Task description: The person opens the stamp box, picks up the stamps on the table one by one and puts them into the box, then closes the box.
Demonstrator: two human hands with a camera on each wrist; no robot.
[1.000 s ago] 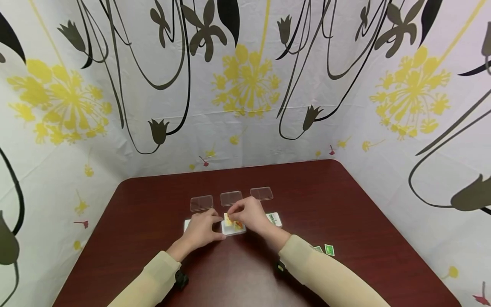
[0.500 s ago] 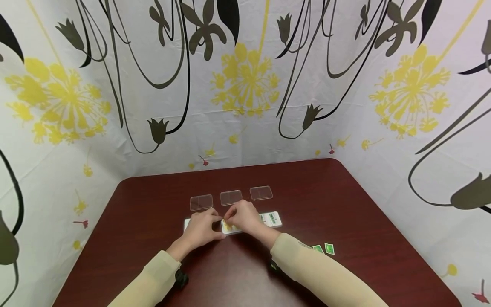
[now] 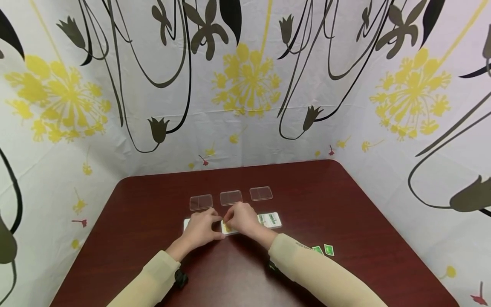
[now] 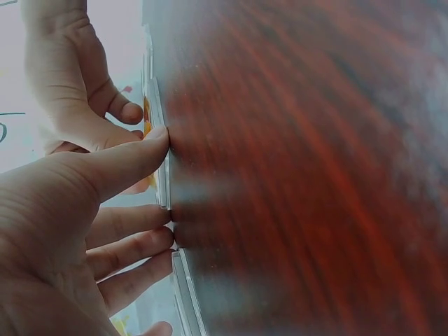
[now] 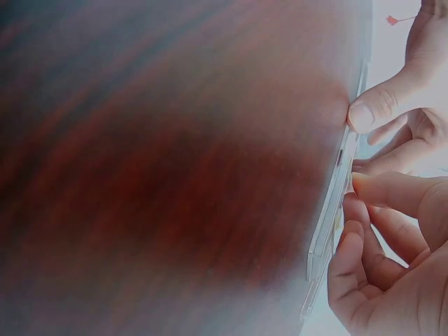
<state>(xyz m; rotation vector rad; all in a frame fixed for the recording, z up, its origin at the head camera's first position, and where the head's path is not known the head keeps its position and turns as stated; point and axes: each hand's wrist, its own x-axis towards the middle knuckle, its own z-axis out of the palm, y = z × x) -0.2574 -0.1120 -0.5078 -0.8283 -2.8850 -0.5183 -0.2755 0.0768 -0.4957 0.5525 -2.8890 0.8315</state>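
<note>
At the middle case [image 3: 232,233], pinching a yellow card [image 3: 226,226] at its left end with the curled right hand [image 3: 242,219]; resting the left hand [image 3: 201,227] there, fingers nearly straight, with thumb on the near edge and fingertips at the gap toward the left case [image 4: 188,294]. Having only a narrow strip before the transparent lids [image 3: 201,202] on the far side, but wide tabletop [image 3: 226,273] on the near side.

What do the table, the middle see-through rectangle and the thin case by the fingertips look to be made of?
Table: reddish-brown, semi-gloss wood or wood-look laminate, I can't tell which, from the streaky grain and soft reflections.
Rectangle: probably clear, smooth plastic, since the table shows through; glass is possible.
Case: likely plastic too, judging by its translucent, shiny edges.
</note>
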